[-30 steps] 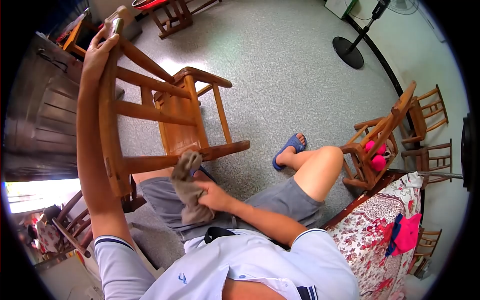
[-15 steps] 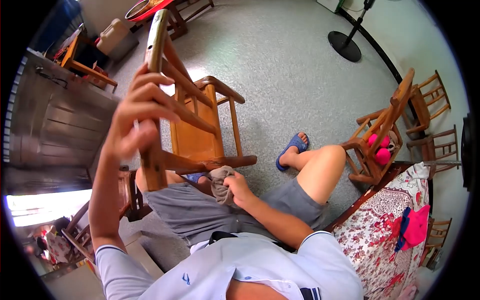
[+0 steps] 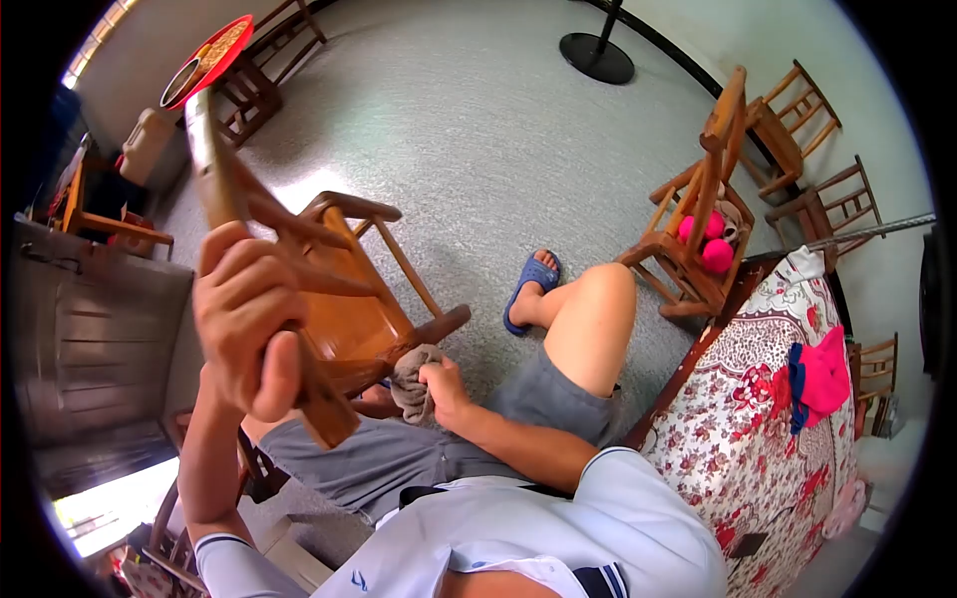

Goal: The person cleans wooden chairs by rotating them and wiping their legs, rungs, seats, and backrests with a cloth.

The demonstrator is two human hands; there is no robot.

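My left hand (image 3: 254, 324) is wrapped round the top rail (image 3: 207, 164) of a wooden chair, which is tilted towards me. The chair's brown seat (image 3: 344, 309) lies beyond my hand, its slats running between the two. In my right hand (image 3: 449, 392) is a crumpled grey-brown cloth (image 3: 412, 384), bunched right beside the near end of a chair post. My fingers cover part of the cloth. Below both hands are my grey shorts (image 3: 349, 458), and a blue slipper (image 3: 523, 299) is on my foot.
A chair holding pink balls (image 3: 716, 256) stands at right, beside a bed-like surface with a floral cover (image 3: 758, 399). More small chairs (image 3: 788, 130) line the wall near a black round stand base (image 3: 596, 58). A red tray (image 3: 239, 40) is at upper left, above a grey metal cabinet (image 3: 110, 349).
My left hand has closed round the chair's rail, where its fingers were looser before. The view has shifted, and the chair now appears lower and further left. The cloth stays in my right hand.
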